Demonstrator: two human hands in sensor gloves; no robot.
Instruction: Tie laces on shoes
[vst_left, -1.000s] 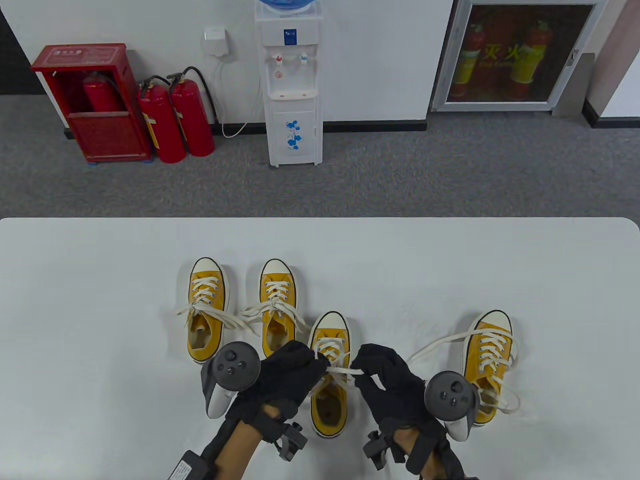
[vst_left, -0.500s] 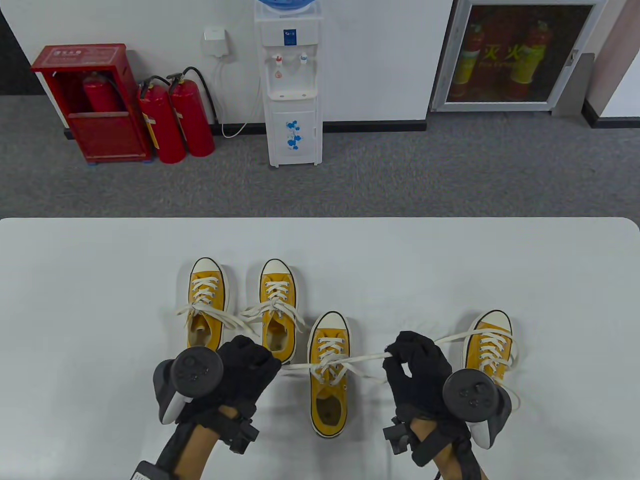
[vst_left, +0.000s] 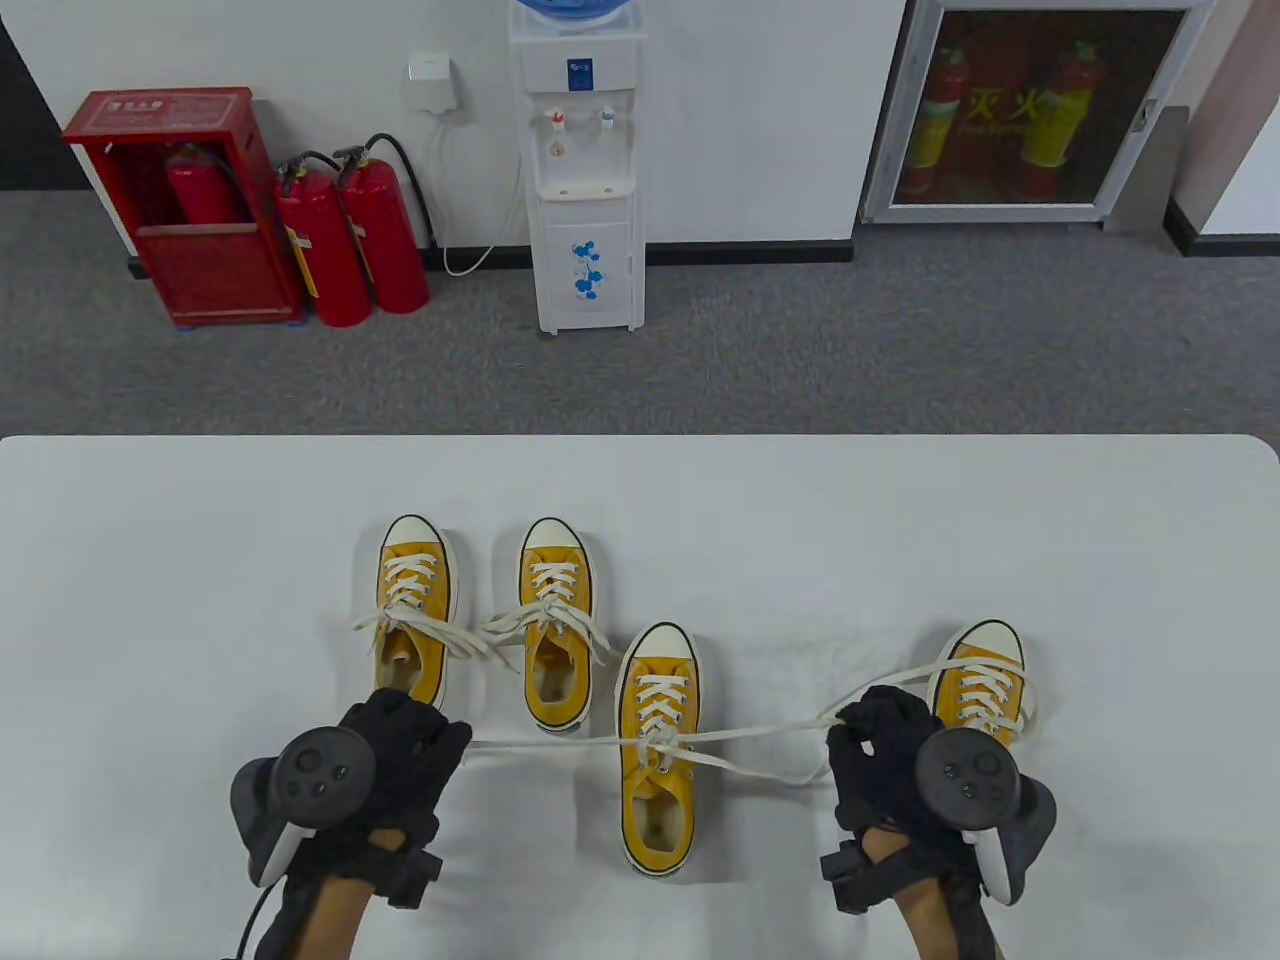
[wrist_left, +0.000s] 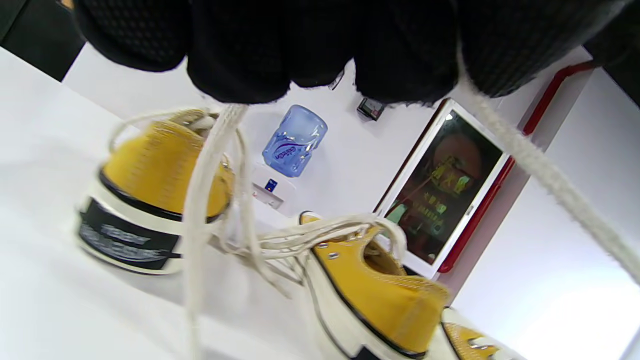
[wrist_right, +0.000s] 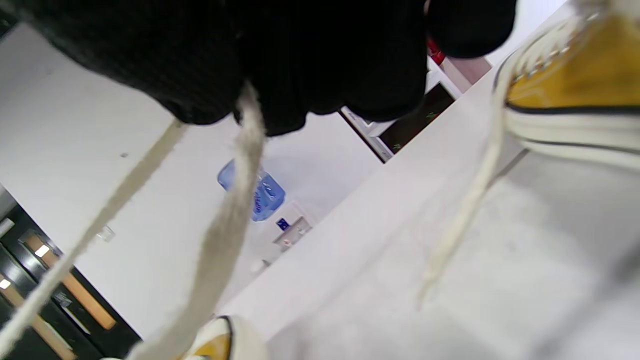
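Note:
Four yellow sneakers with white laces stand on the white table (vst_left: 200, 600). The middle shoe (vst_left: 657, 800) has its laces crossed in a knot over the tongue. My left hand (vst_left: 440, 740) grips one lace end (vst_left: 545, 744), stretched taut to the left. My right hand (vst_left: 852, 728) grips the other lace end (vst_left: 760, 731), stretched to the right. In the left wrist view my fingers (wrist_left: 240, 55) close on the lace (wrist_left: 205, 170). In the right wrist view my fingers (wrist_right: 280, 60) hold the lace strands (wrist_right: 235, 215).
Two laced shoes (vst_left: 415, 620) (vst_left: 555, 620) stand side by side behind my left hand. A fourth shoe (vst_left: 985, 680) with loose laces lies just behind my right hand. The table's far edge (vst_left: 640, 438) borders grey carpet.
Both hands have moved apart, the left one leftward and the right one rightward, drawing the middle shoe's lace ends out into a taut line across the shoe.

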